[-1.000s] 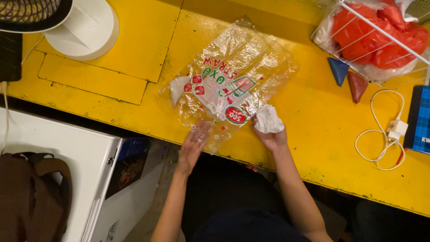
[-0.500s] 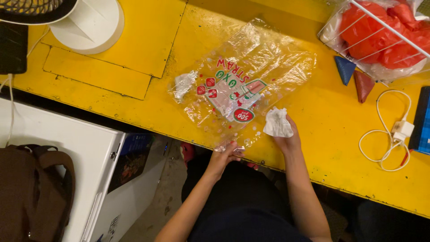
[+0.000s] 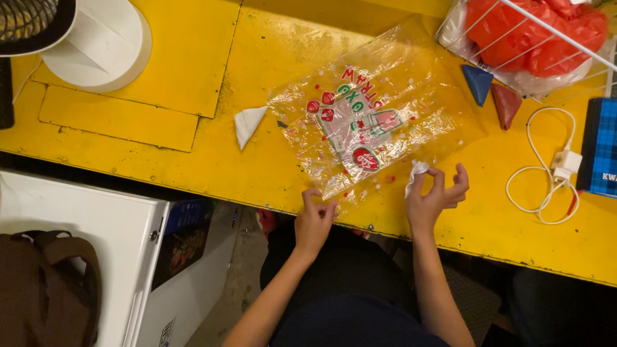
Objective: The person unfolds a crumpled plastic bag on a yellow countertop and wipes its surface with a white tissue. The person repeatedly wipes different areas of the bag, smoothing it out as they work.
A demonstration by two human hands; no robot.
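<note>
At the near edge of a yellow bench (image 3: 270, 167), a seated person works with both bare hands. The left hand (image 3: 313, 222) rests at the bench edge, its grip pressed down with fingertips on the near corner of a clear printed plastic bag (image 3: 369, 122); whether it pinches the film or only pins it cannot be told. Just to the right of it, the right hand (image 3: 436, 196) has thumb and forefinger closed on a small crumpled white scrap (image 3: 416, 172), the other fingers spread loose, and the scrap sits just off the bag's near right edge. The bag lies flat and crinkled directly beyond both hands, decorated in red and green. To the left of the bag lies a folded white paper triangle (image 3: 247, 122). Right of the right hand, a coiled white cable (image 3: 543, 186) with its plug lies on the bench. Farther out on the right stand a blue cone (image 3: 479, 83) and a red cone (image 3: 506, 104), beside a wire basket (image 3: 546, 35) of red bags. Far left, a white round base (image 3: 96, 45).
</note>
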